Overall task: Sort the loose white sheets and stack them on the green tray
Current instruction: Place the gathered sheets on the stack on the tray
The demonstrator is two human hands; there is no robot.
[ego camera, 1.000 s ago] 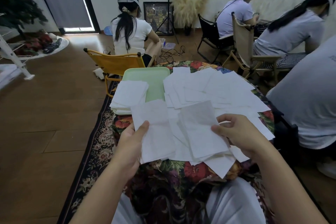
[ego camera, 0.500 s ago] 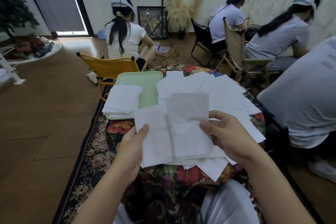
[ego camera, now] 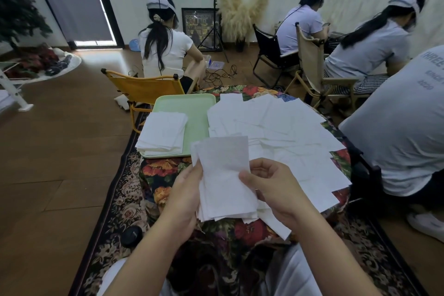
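A small bundle of white sheets [ego camera: 224, 175] stands upright above the near edge of the floral-covered table [ego camera: 165, 170]. My left hand [ego camera: 186, 190] grips its left edge and my right hand [ego camera: 271, 185] pinches its right edge. Behind it, many loose white sheets [ego camera: 276, 127] lie spread over the table. The green tray [ego camera: 199, 108] sits at the table's far left, and a neat stack of white sheets [ego camera: 163, 133] rests on the tray's left half.
A yellow folding chair [ego camera: 144, 89] with a seated person stands just behind the tray. A person in a grey shirt [ego camera: 396, 132] sits close on the right. A black round lid [ego camera: 131, 235] lies on the patterned rug at the left.
My right hand brought its sheet leftward onto the sheets in my left hand, so both hands now hold one bundle. The view tilted down slightly.
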